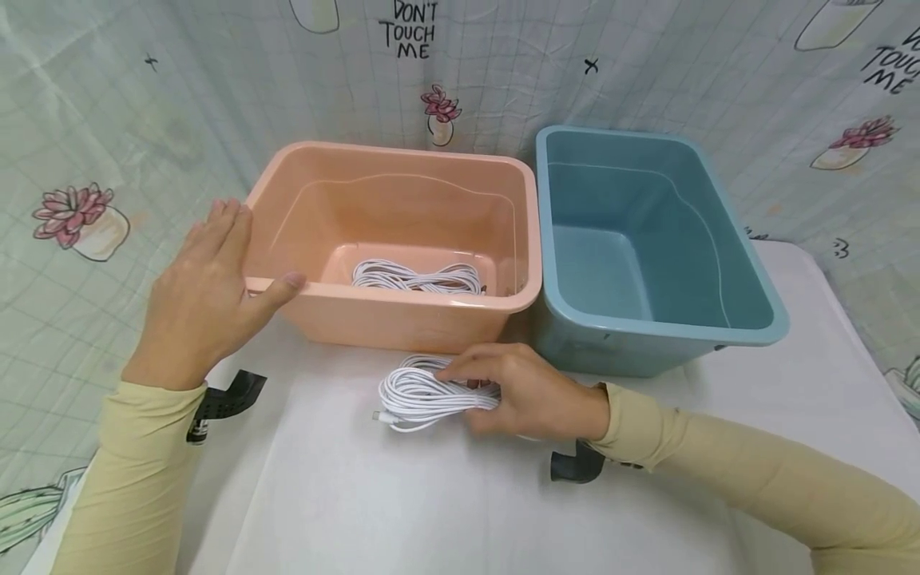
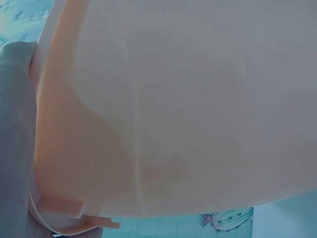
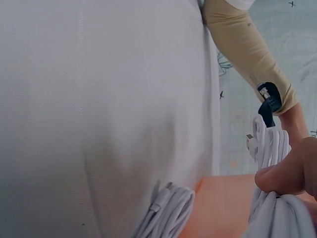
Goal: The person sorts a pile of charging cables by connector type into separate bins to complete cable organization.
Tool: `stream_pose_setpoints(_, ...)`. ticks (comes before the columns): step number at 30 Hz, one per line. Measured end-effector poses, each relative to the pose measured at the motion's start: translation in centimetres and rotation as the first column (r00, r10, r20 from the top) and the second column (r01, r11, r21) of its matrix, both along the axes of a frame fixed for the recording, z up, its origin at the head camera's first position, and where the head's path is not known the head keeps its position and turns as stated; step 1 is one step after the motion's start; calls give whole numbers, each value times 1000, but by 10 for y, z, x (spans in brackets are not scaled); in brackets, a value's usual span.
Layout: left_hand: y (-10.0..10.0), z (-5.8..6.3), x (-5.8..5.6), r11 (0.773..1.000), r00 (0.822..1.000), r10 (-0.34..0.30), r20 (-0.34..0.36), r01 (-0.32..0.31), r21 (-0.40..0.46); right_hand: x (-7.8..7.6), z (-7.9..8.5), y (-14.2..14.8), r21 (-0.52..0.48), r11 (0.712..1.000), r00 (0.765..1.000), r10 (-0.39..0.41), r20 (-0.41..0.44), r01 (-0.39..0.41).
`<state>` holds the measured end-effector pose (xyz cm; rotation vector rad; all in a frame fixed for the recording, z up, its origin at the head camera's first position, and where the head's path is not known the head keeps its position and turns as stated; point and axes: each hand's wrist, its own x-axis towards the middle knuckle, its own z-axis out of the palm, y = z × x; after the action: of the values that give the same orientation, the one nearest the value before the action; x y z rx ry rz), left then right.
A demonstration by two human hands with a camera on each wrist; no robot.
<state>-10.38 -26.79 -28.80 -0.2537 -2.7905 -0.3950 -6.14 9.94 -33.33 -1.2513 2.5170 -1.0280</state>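
My right hand [image 1: 528, 391] pinches a coiled white USB cable [image 1: 417, 399] just in front of the orange bin [image 1: 402, 319]. In the right wrist view, the thumb presses on the held coil, and a USB plug sticks out beside it. Another white cable bundle [image 3: 168, 213] lies on the table close to the bin, partly hidden behind the held one in the head view. My left hand [image 1: 204, 287] rests on the bin's front left corner, fingers extended along the side rim and thumb over the front rim. More coiled white cable [image 1: 420, 278] lies inside this bin.
A blue bin [image 1: 661, 331] stands right of the orange one, their rims close together. Both are on a white-covered table [image 1: 374, 503]. Behind them hangs a patterned curtain [image 1: 489, 88]. A black strap [image 1: 230, 395] sticks out at the left wrist.
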Motion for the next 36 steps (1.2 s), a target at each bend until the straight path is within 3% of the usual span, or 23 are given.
stream_pose_setpoints(21,-1,0,0,1000,1000,-10,-7,10,3,2,33,0,-40,998,998,-56,19,57)
stream_pose_setpoints(36,-1,-1,0,1000,1000,-3,-17,3,-1,1,45,1,-57,997,999,-54,-8,53)
